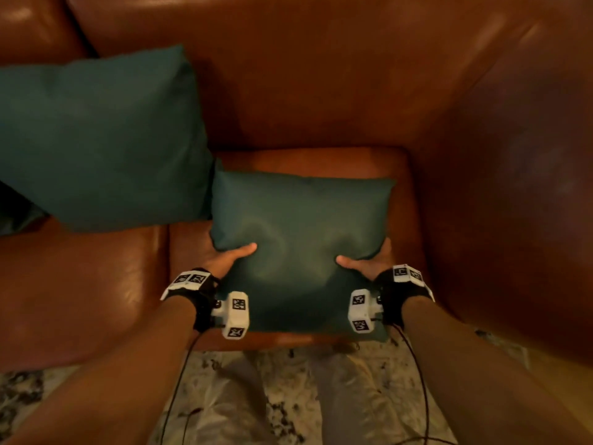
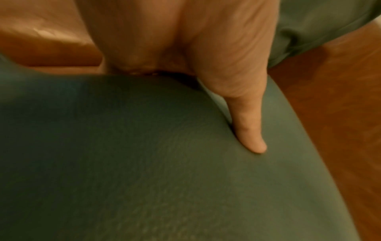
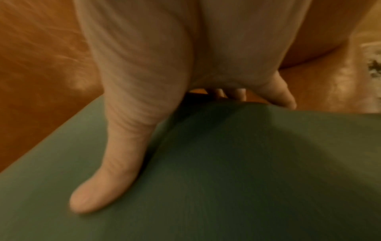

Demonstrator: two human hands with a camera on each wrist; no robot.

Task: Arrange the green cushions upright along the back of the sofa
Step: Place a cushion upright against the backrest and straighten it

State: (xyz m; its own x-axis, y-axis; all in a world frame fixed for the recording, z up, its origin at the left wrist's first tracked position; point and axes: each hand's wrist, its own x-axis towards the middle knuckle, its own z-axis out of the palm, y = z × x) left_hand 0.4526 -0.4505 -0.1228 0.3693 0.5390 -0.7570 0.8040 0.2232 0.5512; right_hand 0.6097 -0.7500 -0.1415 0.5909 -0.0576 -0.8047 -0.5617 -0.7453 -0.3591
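A dark green cushion (image 1: 298,232) lies over the right seat of the brown leather sofa (image 1: 321,91), its near edge at the seat front. My left hand (image 1: 227,258) grips its left side, thumb pressed on top and fingers hidden beneath. My right hand (image 1: 365,263) grips the right side the same way. The wrist views show each thumb dug into the green cushion (image 2: 144,163) (image 3: 247,163). A second, larger green cushion (image 1: 102,139) leans upright against the sofa back at the left.
The sofa's right armrest (image 1: 513,187) rises beside the held cushion. Bare backrest stands behind it. A pale patterned rug (image 1: 288,396) covers the floor below the seat front. Thin black cables (image 1: 179,396) hang from both wrists.
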